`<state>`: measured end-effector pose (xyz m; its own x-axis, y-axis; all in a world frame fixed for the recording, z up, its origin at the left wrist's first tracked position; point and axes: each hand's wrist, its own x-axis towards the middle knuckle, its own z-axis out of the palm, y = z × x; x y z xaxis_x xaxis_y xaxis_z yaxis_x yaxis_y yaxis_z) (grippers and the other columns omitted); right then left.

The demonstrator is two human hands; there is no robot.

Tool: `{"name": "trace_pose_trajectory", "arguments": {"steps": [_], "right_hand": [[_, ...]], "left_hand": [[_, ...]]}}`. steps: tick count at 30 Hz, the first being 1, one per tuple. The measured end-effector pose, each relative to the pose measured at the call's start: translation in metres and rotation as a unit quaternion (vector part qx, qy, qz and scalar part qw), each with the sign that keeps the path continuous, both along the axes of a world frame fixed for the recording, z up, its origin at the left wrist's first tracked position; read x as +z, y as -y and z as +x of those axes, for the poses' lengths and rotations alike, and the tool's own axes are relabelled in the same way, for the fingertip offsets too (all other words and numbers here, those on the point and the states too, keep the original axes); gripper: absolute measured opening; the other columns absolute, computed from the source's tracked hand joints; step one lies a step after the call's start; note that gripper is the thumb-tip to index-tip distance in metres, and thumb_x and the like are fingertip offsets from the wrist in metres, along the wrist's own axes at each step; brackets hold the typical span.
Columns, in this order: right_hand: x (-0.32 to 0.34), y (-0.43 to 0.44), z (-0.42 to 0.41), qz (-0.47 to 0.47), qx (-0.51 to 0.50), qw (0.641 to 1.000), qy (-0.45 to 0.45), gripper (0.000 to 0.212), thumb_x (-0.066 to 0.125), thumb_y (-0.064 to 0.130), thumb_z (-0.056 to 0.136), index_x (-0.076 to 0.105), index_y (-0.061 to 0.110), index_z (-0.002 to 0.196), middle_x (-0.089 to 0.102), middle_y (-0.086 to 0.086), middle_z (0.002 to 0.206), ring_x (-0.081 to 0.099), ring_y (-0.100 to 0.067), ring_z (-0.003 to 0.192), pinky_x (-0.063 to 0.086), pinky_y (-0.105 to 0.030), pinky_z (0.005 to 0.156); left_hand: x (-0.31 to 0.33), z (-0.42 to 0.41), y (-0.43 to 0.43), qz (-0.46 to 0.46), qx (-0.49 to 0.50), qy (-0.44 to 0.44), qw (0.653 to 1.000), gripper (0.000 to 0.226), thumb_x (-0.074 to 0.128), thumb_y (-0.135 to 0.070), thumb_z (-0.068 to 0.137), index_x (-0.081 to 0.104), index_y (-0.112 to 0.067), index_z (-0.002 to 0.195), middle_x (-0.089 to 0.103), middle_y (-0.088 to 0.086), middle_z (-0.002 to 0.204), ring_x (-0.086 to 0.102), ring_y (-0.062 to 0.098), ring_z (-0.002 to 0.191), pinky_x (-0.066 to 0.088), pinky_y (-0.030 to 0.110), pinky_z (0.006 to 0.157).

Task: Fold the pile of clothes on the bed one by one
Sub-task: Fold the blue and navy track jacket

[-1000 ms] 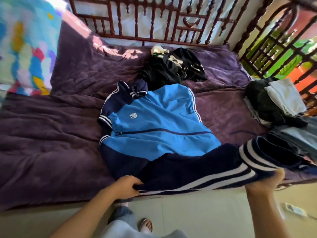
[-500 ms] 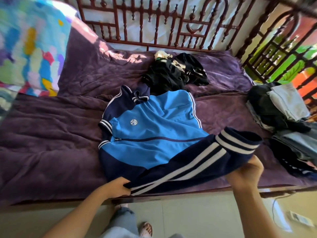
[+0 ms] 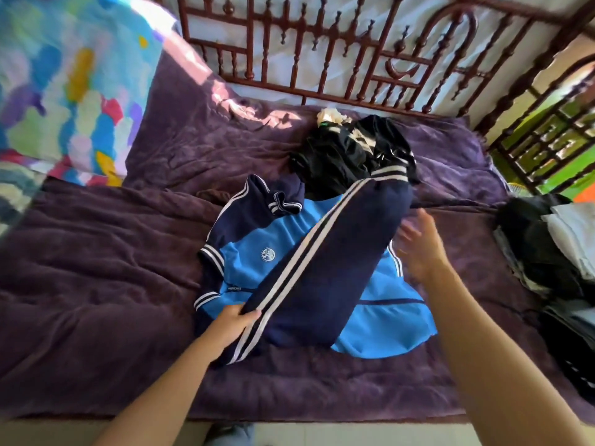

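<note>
Spread front-up on the crumpled purple plush bed cover [image 3: 96, 284]: a sky-blue and navy zip-up track jacket [image 3: 380, 320], collar toward the far rail. Folded slantwise across its chest: one navy sleeve with two white stripes [image 3: 338, 252], cuff up past the collar end, against the heap beyond. Gripping the near end of that sleeve at the jacket's near-left edge: the left hand [image 3: 236, 320], thumb on top, fingers tucked under the cloth. Just right of the sleeve, over the jacket's right edge: the right hand [image 3: 418, 249], fingers straight and spread, blurred, holding nothing; touching the cloth or not, cannot tell. Just beyond the jacket's collar: a loose heap of black clothes [image 3: 347, 152], a cream scrap at its far side. Well right of the jacket: a stack of folded dark and pale-grey garments [image 3: 547, 246]. Far left of the jacket: a bright multicoloured patchwork quilt [image 3: 64, 75]. Behind the jacket, past the heap: a dark-red turned-wood bed rail [image 3: 322, 59].
</note>
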<state>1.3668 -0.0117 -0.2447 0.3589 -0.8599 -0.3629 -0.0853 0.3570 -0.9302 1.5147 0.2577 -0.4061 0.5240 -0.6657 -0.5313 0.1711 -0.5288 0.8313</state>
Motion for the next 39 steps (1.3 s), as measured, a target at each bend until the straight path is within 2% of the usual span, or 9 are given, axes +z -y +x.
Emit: {"name": "trace_pose_trajectory", "arguments": {"steps": [4,7,10,16,22,28,32,35,39], "right_hand": [[-0.101,-0.017,0.011,-0.046,0.080,0.951,-0.294,0.042,0.041,0.025,0.100,0.036,0.008,0.138,0.049,-0.010,0.120,0.048,-0.023,0.109,0.034,-0.027,0.086],[-0.166,-0.063,0.007,0.017,0.168,0.907,-0.385,0.048,0.048,0.021,0.097,0.035,0.003,0.140,0.058,-0.010,0.098,0.054,-0.019,0.085,0.040,-0.025,0.072],[-0.208,-0.096,-0.006,0.044,0.218,0.865,-0.450,0.049,0.056,0.019,0.092,0.040,0.000,0.134,0.054,-0.021,0.126,0.054,-0.024,0.102,0.041,-0.032,0.086],[-0.231,-0.108,-0.033,0.040,0.241,0.833,-0.496,0.041,0.060,0.015,0.084,0.049,0.006,0.123,0.060,-0.014,0.121,0.056,-0.027,0.110,0.040,-0.029,0.084],[-0.251,-0.099,-0.039,-0.054,0.283,0.757,-0.586,0.058,0.053,0.017,0.087,0.032,0.024,0.140,0.038,-0.011,0.127,0.044,-0.031,0.118,0.041,-0.034,0.089],[-0.245,-0.065,-0.064,-0.344,0.475,0.552,-0.592,0.030,0.046,0.012,0.088,0.061,0.023,0.112,0.055,0.003,0.120,0.046,-0.020,0.119,0.038,-0.031,0.090],[-0.220,-0.041,-0.100,-0.459,0.485,0.547,-0.505,0.022,0.072,0.009,0.038,0.062,0.014,0.056,0.057,0.001,0.051,0.059,-0.016,0.048,0.043,-0.017,0.048],[-0.231,-0.054,-0.096,-0.355,0.563,0.547,-0.509,0.029,0.073,0.007,0.064,0.068,0.009,0.092,0.065,-0.011,0.091,0.064,-0.023,0.090,0.048,-0.029,0.076],[-0.257,-0.065,-0.090,-0.236,0.649,0.478,-0.543,0.056,0.048,0.019,0.091,0.032,0.029,0.144,0.037,-0.004,0.139,0.032,-0.023,0.132,0.031,-0.039,0.104]], "left_hand": [[-0.034,0.018,0.023,0.052,0.011,0.040,0.998,0.031,0.061,-0.011,0.088,0.054,-0.003,0.118,0.060,0.009,0.109,0.057,0.020,0.100,0.041,0.025,0.086],[-0.061,0.021,0.011,0.111,-0.007,0.003,0.994,0.057,0.069,-0.010,0.083,0.042,-0.001,0.133,0.055,0.011,0.125,0.056,0.021,0.107,0.041,0.021,0.089],[-0.082,0.023,-0.018,0.157,-0.056,-0.005,0.986,0.079,0.073,-0.016,0.078,0.029,-0.008,0.143,0.046,0.010,0.139,0.047,0.023,0.125,0.037,0.032,0.104],[-0.099,0.015,-0.054,0.224,-0.150,0.060,0.961,0.016,0.060,-0.024,0.090,0.061,-0.009,0.096,0.066,0.011,0.109,0.060,0.020,0.103,0.046,0.034,0.090],[-0.073,0.024,-0.061,0.141,-0.041,0.026,0.989,0.015,0.058,-0.004,0.089,0.060,0.008,0.080,0.062,0.015,0.080,0.049,0.012,0.081,0.041,0.034,0.075],[-0.039,0.041,-0.078,0.118,0.080,0.020,0.990,0.022,0.055,-0.002,0.091,0.055,0.017,0.080,0.054,0.011,0.071,0.046,0.017,0.073,0.034,0.032,0.068],[-0.025,0.048,-0.073,0.094,0.129,-0.026,0.987,0.019,0.052,0.000,0.090,0.056,0.014,0.078,0.056,0.016,0.072,0.050,0.022,0.073,0.034,0.033,0.066],[-0.030,0.037,-0.061,0.114,0.191,-0.068,0.973,0.019,0.050,0.004,0.089,0.056,0.004,0.072,0.054,0.013,0.071,0.046,0.020,0.065,0.031,0.031,0.060],[-0.043,0.032,-0.060,0.190,0.173,-0.005,0.966,0.028,0.061,-0.003,0.080,0.043,-0.008,0.060,0.040,0.010,0.066,0.036,0.018,0.066,0.023,0.032,0.063]]}}
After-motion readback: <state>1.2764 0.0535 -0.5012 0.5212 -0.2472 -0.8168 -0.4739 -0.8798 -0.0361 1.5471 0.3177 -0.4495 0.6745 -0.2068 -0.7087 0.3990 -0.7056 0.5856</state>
